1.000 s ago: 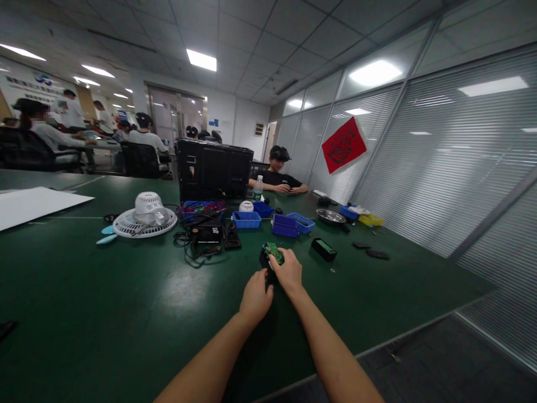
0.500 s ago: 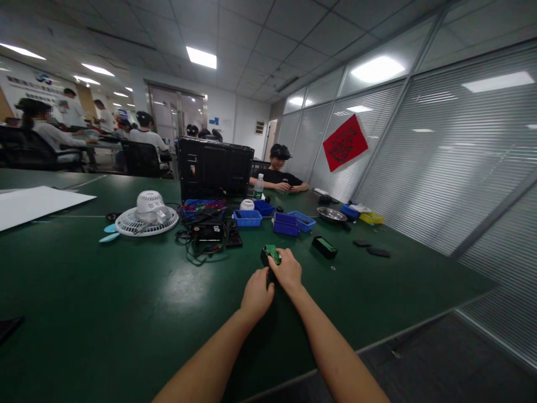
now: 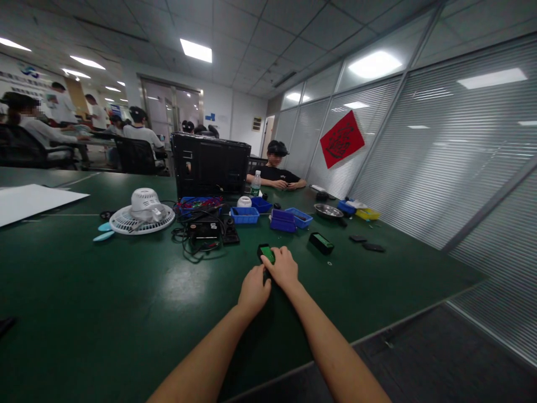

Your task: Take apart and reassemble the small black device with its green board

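Observation:
A small black open case (image 3: 262, 248) with a green circuit board (image 3: 267, 255) in it rests at the middle of the green table. My left hand (image 3: 254, 291) is closed round the near end of the case, its thumb along the side. From the right, my right hand (image 3: 283, 266) grips the board, fingers bent over it and the case's edge. Part of the case and board is hidden under my fingers. To the right lies a similar black case (image 3: 321, 243) with a green board inside.
Beyond my hands stand blue bins (image 3: 244, 215), a purple bin (image 3: 282, 220) and a metal bowl (image 3: 328, 211). Tangled cables with a black power adapter (image 3: 203, 230) and a white fan part (image 3: 142, 215) lie left. Another person (image 3: 277, 170) sits across the table (image 3: 126, 302).
The green board, tilted up out of the case before, now sits lower and flatter in it under my right hand. My left hand keeps its hold. The view has shifted slightly.

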`<state>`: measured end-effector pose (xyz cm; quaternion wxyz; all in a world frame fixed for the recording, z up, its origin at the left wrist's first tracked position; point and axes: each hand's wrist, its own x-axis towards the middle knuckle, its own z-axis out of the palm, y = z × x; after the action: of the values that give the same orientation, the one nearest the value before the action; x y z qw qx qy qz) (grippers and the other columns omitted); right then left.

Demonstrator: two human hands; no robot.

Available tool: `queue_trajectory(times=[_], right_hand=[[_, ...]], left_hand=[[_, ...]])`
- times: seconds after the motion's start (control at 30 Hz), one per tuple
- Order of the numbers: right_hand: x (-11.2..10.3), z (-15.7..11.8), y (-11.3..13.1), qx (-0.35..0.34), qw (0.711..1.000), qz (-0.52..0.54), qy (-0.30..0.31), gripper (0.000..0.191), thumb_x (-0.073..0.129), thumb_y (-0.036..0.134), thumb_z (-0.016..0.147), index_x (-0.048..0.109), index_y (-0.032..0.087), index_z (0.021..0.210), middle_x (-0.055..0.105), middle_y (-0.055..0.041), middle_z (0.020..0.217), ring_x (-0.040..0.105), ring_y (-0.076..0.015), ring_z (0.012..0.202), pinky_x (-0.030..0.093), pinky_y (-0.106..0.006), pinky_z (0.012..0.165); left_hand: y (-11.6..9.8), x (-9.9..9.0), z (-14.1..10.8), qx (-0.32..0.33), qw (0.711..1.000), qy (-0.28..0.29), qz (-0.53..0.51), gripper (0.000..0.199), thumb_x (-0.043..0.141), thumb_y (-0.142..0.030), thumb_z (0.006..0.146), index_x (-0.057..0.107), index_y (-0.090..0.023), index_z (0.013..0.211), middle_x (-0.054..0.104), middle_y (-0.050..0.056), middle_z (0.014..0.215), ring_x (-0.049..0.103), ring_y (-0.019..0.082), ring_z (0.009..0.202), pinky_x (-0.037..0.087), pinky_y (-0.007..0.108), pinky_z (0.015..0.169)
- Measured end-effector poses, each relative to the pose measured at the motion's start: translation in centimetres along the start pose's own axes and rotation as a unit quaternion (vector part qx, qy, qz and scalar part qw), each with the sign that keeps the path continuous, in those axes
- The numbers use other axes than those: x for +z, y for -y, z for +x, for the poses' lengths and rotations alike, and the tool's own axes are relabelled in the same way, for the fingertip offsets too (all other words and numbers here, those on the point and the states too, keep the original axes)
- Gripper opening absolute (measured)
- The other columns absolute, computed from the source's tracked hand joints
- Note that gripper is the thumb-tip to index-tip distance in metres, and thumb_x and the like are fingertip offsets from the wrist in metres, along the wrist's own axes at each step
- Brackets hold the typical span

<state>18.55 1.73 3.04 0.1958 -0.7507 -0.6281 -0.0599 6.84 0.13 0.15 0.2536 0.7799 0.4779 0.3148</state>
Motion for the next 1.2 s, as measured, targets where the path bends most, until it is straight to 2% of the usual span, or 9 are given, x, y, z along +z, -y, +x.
queue_trajectory(times=[0.13, 0.27, 0.5, 0.63, 0.77, 0.87, 0.97, 1.1, 1.2], right_hand=[[0.4, 0.1, -0.5, -0.005, 0.998, 0.055, 0.007, 0.046, 0.035, 0.054, 0.084, 0.055, 0.023, 0.111, 0.052, -0.0084, 0.105, 0.047, -0.0202, 0.100, 0.039, -0.028, 0.076], [1.1, 0.8, -1.5, 0.022, 0.990, 0.140, 0.020, 0.042, 0.027, 0.043, 0.089, 0.056, 0.020, 0.111, 0.055, -0.0089, 0.107, 0.051, -0.0183, 0.100, 0.038, -0.027, 0.080], [2.3, 1.2, -1.9, 0.032, 0.974, 0.221, 0.045, 0.036, 0.034, 0.031, 0.085, 0.059, 0.016, 0.107, 0.061, -0.0097, 0.108, 0.055, -0.0197, 0.099, 0.039, -0.029, 0.085], [3.0, 0.7, -0.9, -0.016, 0.960, 0.275, 0.050, 0.035, 0.038, 0.035, 0.084, 0.060, 0.016, 0.102, 0.063, -0.0086, 0.100, 0.057, -0.0189, 0.091, 0.041, -0.029, 0.081], [3.4, 0.0, 0.0, -0.094, 0.929, 0.352, 0.065, 0.038, 0.035, 0.041, 0.086, 0.062, 0.017, 0.099, 0.064, -0.0065, 0.098, 0.057, -0.0171, 0.089, 0.041, -0.028, 0.081], [3.4, -0.3, 0.3, -0.104, 0.920, 0.364, 0.106, 0.042, 0.033, 0.045, 0.086, 0.062, 0.018, 0.099, 0.066, -0.0047, 0.085, 0.058, -0.0143, 0.070, 0.044, -0.026, 0.070], [3.3, -0.2, 0.2, -0.104, 0.913, 0.371, 0.134, 0.044, 0.031, 0.047, 0.087, 0.062, 0.017, 0.095, 0.063, -0.0012, 0.068, 0.053, -0.0107, 0.053, 0.042, -0.023, 0.059], [3.6, 0.2, -0.2, -0.082, 0.895, 0.419, 0.130, 0.044, 0.031, 0.047, 0.086, 0.060, 0.014, 0.090, 0.063, -0.0014, 0.072, 0.050, -0.0082, 0.047, 0.041, -0.021, 0.053], [3.7, 0.5, -0.6, -0.065, 0.896, 0.424, 0.116, 0.043, 0.032, 0.046, 0.085, 0.060, 0.013, 0.087, 0.062, -0.0014, 0.069, 0.049, -0.0079, 0.046, 0.041, -0.020, 0.052]], left_hand=[[0.3, 0.2, 0.1, 0.002, 1.000, -0.004, -0.008, 0.041, 0.047, -0.019, 0.077, 0.048, -0.015, 0.118, 0.056, 0.008, 0.111, 0.050, 0.017, 0.103, 0.035, 0.026, 0.092], [0.6, 0.5, 0.2, -0.009, 0.999, -0.015, -0.027, 0.043, 0.046, -0.020, 0.077, 0.047, -0.014, 0.120, 0.056, 0.009, 0.113, 0.051, 0.017, 0.105, 0.035, 0.026, 0.093], [1.2, 0.7, 0.6, -0.025, 0.995, -0.087, -0.052, 0.051, 0.049, -0.020, 0.074, 0.042, -0.013, 0.124, 0.049, 0.011, 0.122, 0.045, 0.019, 0.115, 0.034, 0.030, 0.099], [1.2, 0.3, 0.7, -0.031, 0.992, -0.123, -0.020, 0.055, 0.052, -0.022, 0.072, 0.041, -0.012, 0.125, 0.044, 0.012, 0.127, 0.039, 0.021, 0.120, 0.029, 0.032, 0.103], [1.4, -0.3, 0.7, -0.061, 0.985, -0.155, 0.037, 0.049, 0.054, -0.026, 0.073, 0.048, -0.016, 0.120, 0.042, 0.012, 0.129, 0.041, 0.023, 0.119, 0.031, 0.034, 0.100], [1.6, -0.9, 0.6, -0.086, 0.979, -0.174, 0.065, 0.047, 0.054, -0.029, 0.073, 0.051, -0.014, 0.118, 0.042, 0.014, 0.130, 0.041, 0.024, 0.119, 0.033, 0.034, 0.099], [1.6, -1.4, 0.5, -0.096, 0.981, -0.159, 0.063, 0.051, 0.051, -0.031, 0.076, 0.048, -0.009, 0.122, 0.040, 0.017, 0.133, 0.043, 0.024, 0.119, 0.035, 0.032, 0.098], [1.8, -1.8, 0.1, -0.105, 0.985, -0.129, 0.038, 0.055, 0.049, -0.024, 0.075, 0.042, -0.007, 0.127, 0.041, 0.017, 0.134, 0.041, 0.021, 0.122, 0.033, 0.029, 0.100], [2.1, -2.6, -0.5, -0.116, 0.985, -0.126, 0.023, 0.058, 0.050, -0.019, 0.071, 0.042, -0.009, 0.127, 0.042, 0.014, 0.134, 0.039, 0.019, 0.123, 0.031, 0.028, 0.102]])
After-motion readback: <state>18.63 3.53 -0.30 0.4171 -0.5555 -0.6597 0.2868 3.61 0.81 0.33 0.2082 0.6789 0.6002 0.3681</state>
